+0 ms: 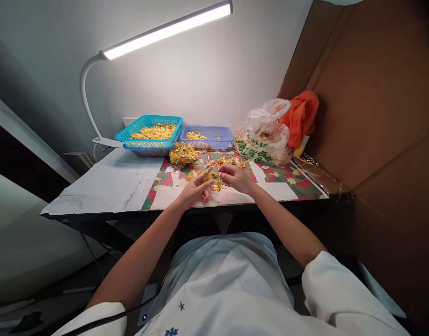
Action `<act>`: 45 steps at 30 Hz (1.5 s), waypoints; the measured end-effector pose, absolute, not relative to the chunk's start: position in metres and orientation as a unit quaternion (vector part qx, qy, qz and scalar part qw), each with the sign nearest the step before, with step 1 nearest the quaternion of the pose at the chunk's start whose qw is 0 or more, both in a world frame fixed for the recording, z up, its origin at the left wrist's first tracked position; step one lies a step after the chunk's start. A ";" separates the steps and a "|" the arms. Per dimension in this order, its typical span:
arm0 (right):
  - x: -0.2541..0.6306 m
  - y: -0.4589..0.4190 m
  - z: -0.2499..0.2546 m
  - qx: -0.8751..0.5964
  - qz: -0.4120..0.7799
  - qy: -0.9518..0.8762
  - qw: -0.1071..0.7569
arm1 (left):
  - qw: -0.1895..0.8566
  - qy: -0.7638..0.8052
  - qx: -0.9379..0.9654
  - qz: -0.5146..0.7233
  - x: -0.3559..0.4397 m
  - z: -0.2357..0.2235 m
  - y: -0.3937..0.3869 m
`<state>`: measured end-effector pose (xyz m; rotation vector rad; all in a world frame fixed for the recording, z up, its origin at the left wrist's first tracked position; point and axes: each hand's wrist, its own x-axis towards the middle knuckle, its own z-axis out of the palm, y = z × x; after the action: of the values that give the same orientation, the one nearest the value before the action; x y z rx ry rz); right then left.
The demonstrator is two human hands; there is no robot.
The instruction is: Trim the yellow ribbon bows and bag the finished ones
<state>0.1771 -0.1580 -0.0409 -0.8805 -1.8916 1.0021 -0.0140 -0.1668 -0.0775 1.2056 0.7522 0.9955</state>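
Note:
Near the front of the table, my left hand (196, 190) is closed on several yellow ribbon bows (190, 176) with thin gold ties. The gold strands lie across its fingers. Close on its right, my right hand (236, 178) pinches at a small yellow and gold piece (217, 183); its exact shape is too small to make out. Just beyond the hands lies a loose row of similar yellow bows (228, 161) with shiny bits. A bunched pile of yellow bows (182, 153) sits to the left of that row.
At the back stand a turquoise basket (179, 125) of yellow pieces and a lilac basket (209, 144) with fewer. A printed plastic bag (261, 140) and an orange bag (304, 116) are at the right, beside a tall cardboard sheet (375, 102). A lit lamp (169, 30) hangs above.

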 end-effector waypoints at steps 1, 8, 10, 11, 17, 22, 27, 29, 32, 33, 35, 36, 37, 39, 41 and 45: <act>0.175 -0.158 -0.040 -0.349 0.388 -0.751 0.404 | 0.645 0.330 0.535 0.435 -0.014 -0.077 -0.167; 0.166 -0.158 -0.039 -0.344 0.375 -0.736 0.446 | 0.635 0.352 0.526 0.443 -0.015 -0.080 -0.165; 0.163 -0.157 -0.042 -0.348 0.368 -0.728 0.462 | 0.637 0.348 0.523 0.448 -0.015 -0.081 -0.165; 0.162 -0.157 -0.044 -0.349 0.367 -0.724 0.469 | 0.639 0.343 0.522 0.449 -0.015 -0.081 -0.165; 0.161 -0.157 -0.052 -0.331 0.410 -0.714 0.461 | 0.637 0.332 0.505 0.478 -0.014 -0.080 -0.166; 0.205 -0.157 -0.054 -0.411 0.275 -0.767 0.408 | 0.627 0.331 0.510 0.487 -0.013 -0.079 -0.167; 0.247 -0.164 -0.065 -0.510 0.061 -0.831 0.215 | 0.617 0.328 0.516 0.495 -0.012 -0.080 -0.167; 0.249 -0.166 -0.070 -0.522 0.027 -0.830 0.193 | 0.613 0.328 0.520 0.496 -0.012 -0.081 -0.167; 0.244 -0.163 -0.079 -0.528 0.006 -0.828 0.187 | 0.609 0.328 0.522 0.499 -0.012 -0.081 -0.167; 0.243 -0.161 -0.081 -0.534 0.008 -0.824 0.189 | 0.608 0.328 0.522 0.501 -0.012 -0.081 -0.167; 0.243 -0.157 -0.085 -0.547 0.029 -0.811 0.208 | 0.607 0.327 0.521 0.504 -0.012 -0.080 -0.168; 0.243 -0.156 -0.086 -0.549 0.049 -0.803 0.225 | 0.606 0.327 0.521 0.504 -0.011 -0.080 -0.168; 0.243 -0.156 -0.086 -0.546 0.074 -0.797 0.246 | 0.606 0.327 0.520 0.505 -0.011 -0.080 -0.168; 0.242 -0.159 -0.084 -0.523 0.121 -0.791 0.294 | 0.605 0.332 0.518 0.505 -0.010 -0.080 -0.168; 0.239 -0.165 -0.082 -0.483 0.149 -0.795 0.336 | 0.603 0.342 0.517 0.503 -0.009 -0.080 -0.168; 0.228 -0.175 -0.078 -0.412 0.168 -0.812 0.378 | 0.594 0.355 0.522 0.500 -0.007 -0.079 -0.169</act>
<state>0.2284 -0.1753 -0.0784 -1.0538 -2.0740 0.4292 -0.0072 -0.1688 -0.0792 1.2123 0.8258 1.1611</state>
